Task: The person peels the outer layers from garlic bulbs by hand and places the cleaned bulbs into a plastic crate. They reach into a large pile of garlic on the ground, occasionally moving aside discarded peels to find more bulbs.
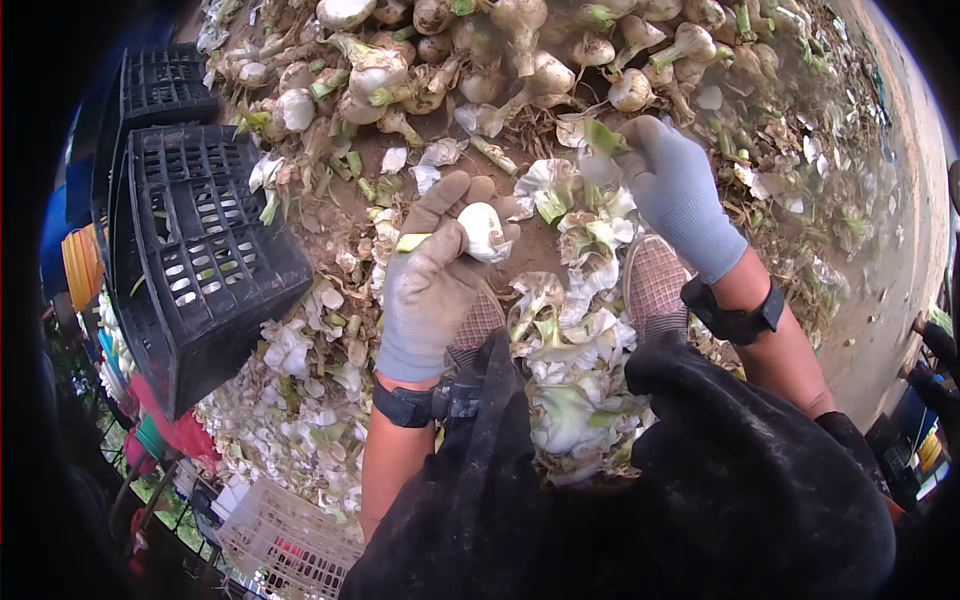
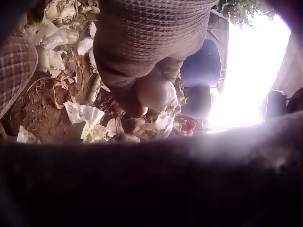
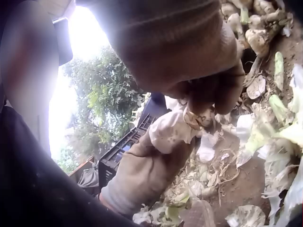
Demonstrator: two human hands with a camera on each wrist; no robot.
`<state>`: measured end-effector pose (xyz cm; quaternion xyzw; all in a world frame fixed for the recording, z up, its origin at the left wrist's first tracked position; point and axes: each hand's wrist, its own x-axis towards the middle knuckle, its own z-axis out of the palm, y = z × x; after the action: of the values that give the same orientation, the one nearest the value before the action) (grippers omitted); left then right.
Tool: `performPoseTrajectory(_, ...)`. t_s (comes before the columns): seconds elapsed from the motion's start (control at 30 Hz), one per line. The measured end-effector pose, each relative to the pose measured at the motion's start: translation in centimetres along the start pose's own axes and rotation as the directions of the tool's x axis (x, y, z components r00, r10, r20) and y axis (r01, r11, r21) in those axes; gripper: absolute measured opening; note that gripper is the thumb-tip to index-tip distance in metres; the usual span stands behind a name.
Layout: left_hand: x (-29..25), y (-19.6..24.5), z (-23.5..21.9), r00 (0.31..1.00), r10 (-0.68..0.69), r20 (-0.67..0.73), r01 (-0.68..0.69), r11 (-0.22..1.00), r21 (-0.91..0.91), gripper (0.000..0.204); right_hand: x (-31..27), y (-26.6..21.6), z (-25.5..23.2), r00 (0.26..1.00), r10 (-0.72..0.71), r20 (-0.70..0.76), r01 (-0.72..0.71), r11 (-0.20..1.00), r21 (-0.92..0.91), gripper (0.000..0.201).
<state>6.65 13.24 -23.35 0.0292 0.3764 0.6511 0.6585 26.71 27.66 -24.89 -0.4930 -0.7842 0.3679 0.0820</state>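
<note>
Garlic bulb (image 1: 484, 231), white and mostly bare of its outer skin, sits in the grip of the left hand (image 1: 432, 283), whose gloved fingers and thumb curl round it just above the person's knees. A short green stub of stem (image 1: 412, 241) pokes out beside the thumb, so the top looks already trimmed. The right hand (image 1: 672, 190) is lifted off to the far side of the bulb, its grip pinching a scrap of papery peel (image 1: 603, 137) with a green tinge; from the right wrist view the fingertips (image 3: 208, 101) are closed on a shred of skin close to the bulb, so the peeling appears to be at its last strips. Below and between both grips lies a thick heap of shed skins (image 1: 570, 330) on the earth floor, which suggests many bulbs are finished. Beyond the hands, a large pile of unpeeled garlic (image 1: 500, 50) with stems and dirt still on waits, so much work seems left. Left of the left grip stands a black crate (image 1: 200, 250).
</note>
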Motion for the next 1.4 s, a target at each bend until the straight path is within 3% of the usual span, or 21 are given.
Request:
performPoseTrajectory(0.1,0.2,-0.2,0.1,0.999,0.028,-0.024,-0.027,1.0,0.013,0.046,-1.3,-0.3,0.1,0.934,-0.352,0.068,0.356,0.931,-0.074,0.034)
performPoseTrajectory(0.2,0.5,-0.5,-0.2,0.998,0.03,-0.062,-0.031,0.999,-0.017,0.041,-2.4,-4.4,0.4,0.934,-0.341,0.105,0.345,0.938,-0.021,0.036)
performPoseTrajectory(0.27,0.2,-0.5,0.5,0.995,0.023,-0.093,-0.02,0.999,0.04,0.04,-2.3,-6.5,0.9,0.913,-0.157,0.377,0.096,0.98,0.175,0.03)
performPoseTrajectory(0.37,0.3,-0.3,0.1,0.996,0.013,-0.09,-0.006,0.997,0.077,0.04,-1.7,-5.8,2.3,0.944,-0.273,0.182,0.252,0.959,0.132,0.021)
performPoseTrajectory(0.43,0.0,-0.1,-0.3,1.0,0.012,-0.015,-0.014,0.991,-0.136,0.042,-0.2,-5.4,0.7,0.992,-0.04,0.122,0.022,0.989,0.146,0.021)
performPoseTrajectory(0.57,0.2,0.3,-1.1,0.998,-0.008,0.07,0.024,0.974,-0.225,0.05,-0.6,-3.3,0.7,0.993,-0.115,0.029,0.111,0.988,0.107,0.015)
performPoseTrajectory(0.63,0.0,1.6,-0.3,1.0,0.011,-0.013,-0.013,0.978,-0.21,0.05,-1.4,-4.1,0.8,0.921,-0.171,0.35,0.188,0.982,-0.014,0.016)
performPoseTrajectory(0.7,-1.6,6.1,0.0,0.959,0.27,0.087,-0.231,0.922,-0.311,0.057,-1.3,-3.8,1.6,0.839,-0.262,0.477,0.282,0.959,0.03,0.027)
performPoseTrajectory(0.77,-3.9,11.3,0.8,0.865,0.419,0.275,-0.147,0.737,-0.66,0.069,-0.6,-5.1,1.5,0.893,-0.392,0.223,0.405,0.914,-0.017,0.023)
performPoseTrajectory(0.83,-4.7,12.0,2.2,0.826,0.497,0.267,-0.207,0.707,-0.676,0.078,2.4,-5.5,2.0,0.848,-0.518,0.112,0.53,0.831,-0.17,0.02)
performPoseTrajectory(0.87,-4.5,11.8,1.8,0.866,0.431,0.252,-0.21,0.772,-0.6,0.086,4.4,-5.3,2.2,0.772,-0.636,0.021,0.605,0.724,-0.333,0.018)
performPoseTrajectory(0.93,-2.3,9.5,0.4,0.921,0.302,0.245,-0.24,0.937,-0.253,0.075,7.4,-2.9,3.4,0.74,-0.671,0.043,0.598,0.628,-0.498,0.016)
performPoseTrajectory(1.0,-0.8,6.7,-0.2,0.973,0.228,0.045,-0.232,0.951,0.206,0.056,7.5,-1.4,2.9,0.715,-0.692,0.094,0.577,0.509,-0.639,0.014)
performPoseTrajectory(1.07,0.3,4.1,1.6,0.95,0.241,-0.198,-0.068,0.779,0.624,0.051,6.1,-1.3,1.3,0.824,-0.567,0.005,0.503,0.727,-0.468,0.024)
performPoseTrajectory(1.1,0.7,2.9,1.8,0.939,0.344,0.0,-0.19,0.521,0.832,0.052,4.9,-2.1,1.0,0.82,-0.572,0.011,0.509,0.721,-0.47,0.024)
performPoseTrajectory(1.13,1.2,1.7,1.6,0.902,0.372,0.22,-0.309,0.199,0.93,0.053,3.2,-2.9,0.9,0.931,-0.363,-0.02,0.364,0.932,0.005,0.02)
performPoseTrajectory(1.17,1.6,0.9,1.8,0.9,0.373,0.224,-0.314,0.2,0.928,0.053,1.8,-3.5,0.8,0.988,-0.143,0.063,0.096,0.876,0.473,0.02)
performPoseTrajectory(1.23,2.1,-0.4,1.7,0.911,0.257,0.323,-0.344,0.042,0.938,0.057,0.5,-4.2,1.5,0.907,0.03,0.42,-0.392,0.424,0.816,0.038)
performPoseTrajectory(1.3,1.8,-0.5,1.1,0.941,0.218,0.258,-0.292,0.137,0.947,0.061,-0.1,-4.3,1.2,0.906,0.082,0.414,-0.41,0.411,0.815,0.041)
performPoseTrajectory(1.37,1.0,0.0,1.7,0.991,0.13,-0.016,-0.074,0.661,0.747,0.065,-0.2,-3.9,0.8,0.87,0.104,0.482,-0.42,0.668,0.615,0.039)
performPoseTrajectory(1.4,1.0,-0.1,1.7,0.993,0.114,-0.039,-0.056,0.722,0.69,0.064,-0.3,-4.1,1.2,0.888,0.119,0.444,-0.408,0.65,0.641,0.04)
